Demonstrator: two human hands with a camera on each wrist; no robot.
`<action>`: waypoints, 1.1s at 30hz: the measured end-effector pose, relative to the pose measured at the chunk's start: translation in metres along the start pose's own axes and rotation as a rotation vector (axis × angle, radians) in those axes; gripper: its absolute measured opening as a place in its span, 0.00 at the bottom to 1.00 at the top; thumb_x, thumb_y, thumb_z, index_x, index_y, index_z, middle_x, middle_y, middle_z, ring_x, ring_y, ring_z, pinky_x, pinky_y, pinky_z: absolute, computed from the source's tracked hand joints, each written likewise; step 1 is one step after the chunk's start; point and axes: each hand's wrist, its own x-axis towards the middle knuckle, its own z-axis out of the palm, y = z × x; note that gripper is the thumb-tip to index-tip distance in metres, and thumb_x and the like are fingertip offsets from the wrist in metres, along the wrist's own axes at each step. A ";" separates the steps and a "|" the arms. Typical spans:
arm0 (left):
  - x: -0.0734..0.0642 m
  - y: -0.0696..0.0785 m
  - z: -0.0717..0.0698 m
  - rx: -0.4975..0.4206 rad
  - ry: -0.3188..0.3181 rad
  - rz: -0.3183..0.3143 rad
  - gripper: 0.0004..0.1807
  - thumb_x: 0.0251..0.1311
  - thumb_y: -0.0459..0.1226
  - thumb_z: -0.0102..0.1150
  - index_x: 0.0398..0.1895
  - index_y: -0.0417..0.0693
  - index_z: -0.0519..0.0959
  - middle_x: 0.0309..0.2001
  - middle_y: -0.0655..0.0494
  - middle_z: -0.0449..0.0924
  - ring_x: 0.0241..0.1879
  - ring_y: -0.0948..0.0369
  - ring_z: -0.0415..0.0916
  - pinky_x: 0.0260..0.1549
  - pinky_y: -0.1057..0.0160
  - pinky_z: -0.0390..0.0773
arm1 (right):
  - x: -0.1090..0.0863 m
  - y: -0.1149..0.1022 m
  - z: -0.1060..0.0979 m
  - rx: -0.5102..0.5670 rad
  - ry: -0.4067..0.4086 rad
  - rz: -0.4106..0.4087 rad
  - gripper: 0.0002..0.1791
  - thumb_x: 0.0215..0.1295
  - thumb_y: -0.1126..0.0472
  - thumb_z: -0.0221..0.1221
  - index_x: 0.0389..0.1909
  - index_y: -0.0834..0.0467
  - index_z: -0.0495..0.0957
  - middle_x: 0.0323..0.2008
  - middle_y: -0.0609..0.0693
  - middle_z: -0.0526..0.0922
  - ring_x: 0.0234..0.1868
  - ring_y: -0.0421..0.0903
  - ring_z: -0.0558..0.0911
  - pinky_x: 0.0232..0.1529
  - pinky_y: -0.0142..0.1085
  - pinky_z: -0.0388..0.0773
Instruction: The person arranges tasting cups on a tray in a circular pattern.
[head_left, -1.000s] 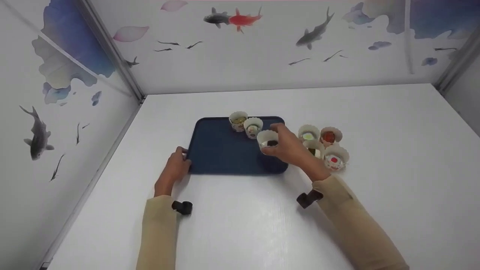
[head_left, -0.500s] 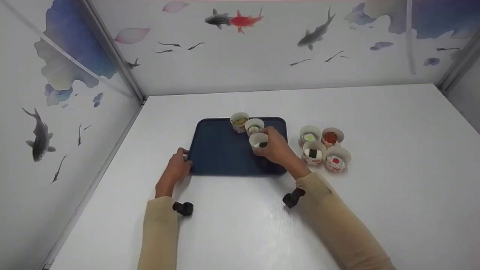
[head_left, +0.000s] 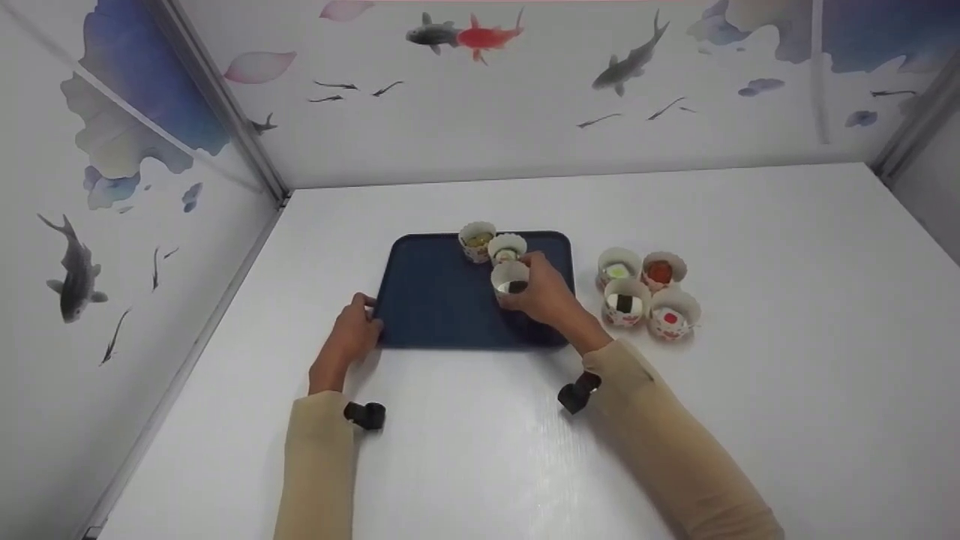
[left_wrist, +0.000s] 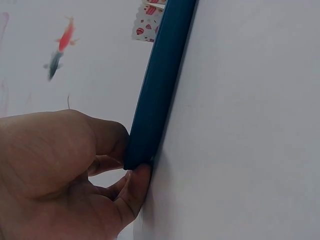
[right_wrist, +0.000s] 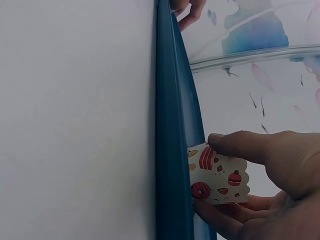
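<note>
My left hand (head_left: 352, 330) grips the left rim of a dark blue tray (head_left: 435, 300), thumb and fingers on either side of the tray edge (left_wrist: 152, 110) in the left wrist view. Between thumb and fingers, my right hand (head_left: 551, 296) pinches a scalloped paper baking cup (head_left: 510, 271) holding something white and black. This cup is over the tray's right half. In the right wrist view its printed wall (right_wrist: 220, 172) is right at the tray's raised edge. Just behind it on the tray are a cup with a white-and-green piece (head_left: 508, 246) and a cup with yellowish food (head_left: 478, 240).
Right of the tray, several more paper cups cluster on the white table (head_left: 465, 435): one with a black-banded white piece (head_left: 624, 305), one red-dotted (head_left: 671, 319), one orange-red (head_left: 660, 271), one green-dotted (head_left: 619, 270). Fish-patterned walls (head_left: 480, 120) enclose the table.
My right hand has moved left over the tray with its cup, closer to the two cups there. The cup with the black-banded piece has come into full view. My left hand keeps its place.
</note>
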 end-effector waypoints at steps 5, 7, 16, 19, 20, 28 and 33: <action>-0.001 0.000 0.000 -0.005 0.002 0.007 0.24 0.73 0.32 0.39 0.70 0.32 0.58 0.61 0.32 0.70 0.60 0.44 0.72 0.63 0.45 0.70 | -0.003 0.001 -0.001 0.004 0.003 -0.032 0.43 0.59 0.62 0.70 0.70 0.69 0.58 0.66 0.66 0.69 0.69 0.59 0.69 0.71 0.52 0.67; 0.000 0.000 -0.001 -0.003 0.001 0.006 0.24 0.73 0.32 0.39 0.70 0.32 0.58 0.62 0.31 0.70 0.61 0.44 0.71 0.64 0.45 0.70 | -0.006 0.000 -0.004 0.008 0.001 -0.041 0.43 0.59 0.62 0.70 0.69 0.69 0.58 0.65 0.66 0.69 0.68 0.59 0.70 0.70 0.52 0.67; -0.001 -0.001 0.000 0.002 -0.003 0.006 0.25 0.74 0.32 0.40 0.71 0.33 0.57 0.62 0.32 0.69 0.62 0.44 0.70 0.64 0.45 0.70 | -0.028 -0.003 -0.029 -0.078 -0.016 -0.032 0.44 0.63 0.56 0.68 0.73 0.64 0.57 0.70 0.63 0.67 0.70 0.60 0.69 0.70 0.53 0.68; -0.001 -0.001 0.000 0.003 0.001 0.008 0.25 0.75 0.32 0.40 0.71 0.32 0.57 0.61 0.32 0.69 0.61 0.44 0.71 0.63 0.45 0.71 | -0.038 -0.004 -0.039 -0.103 -0.010 -0.048 0.41 0.64 0.57 0.67 0.73 0.62 0.59 0.70 0.62 0.68 0.70 0.59 0.69 0.70 0.53 0.69; -0.001 -0.001 0.000 0.000 0.002 0.006 0.25 0.75 0.32 0.40 0.71 0.32 0.57 0.61 0.32 0.69 0.61 0.44 0.71 0.63 0.45 0.71 | -0.041 -0.004 -0.042 -0.109 -0.008 -0.056 0.41 0.64 0.58 0.67 0.74 0.61 0.59 0.70 0.62 0.68 0.71 0.59 0.69 0.70 0.53 0.69; 0.000 -0.002 0.000 -0.004 0.008 0.009 0.25 0.74 0.32 0.39 0.70 0.32 0.57 0.62 0.31 0.69 0.63 0.43 0.70 0.65 0.44 0.69 | -0.063 0.002 -0.064 -0.180 0.008 -0.140 0.40 0.67 0.59 0.64 0.75 0.59 0.57 0.72 0.60 0.64 0.74 0.58 0.65 0.73 0.54 0.65; 0.001 -0.003 0.001 -0.009 0.004 0.012 0.25 0.74 0.32 0.39 0.70 0.32 0.57 0.62 0.31 0.68 0.63 0.43 0.70 0.65 0.44 0.69 | -0.072 0.015 -0.079 -0.239 0.061 -0.207 0.38 0.66 0.61 0.65 0.74 0.58 0.60 0.71 0.60 0.65 0.71 0.59 0.68 0.69 0.55 0.69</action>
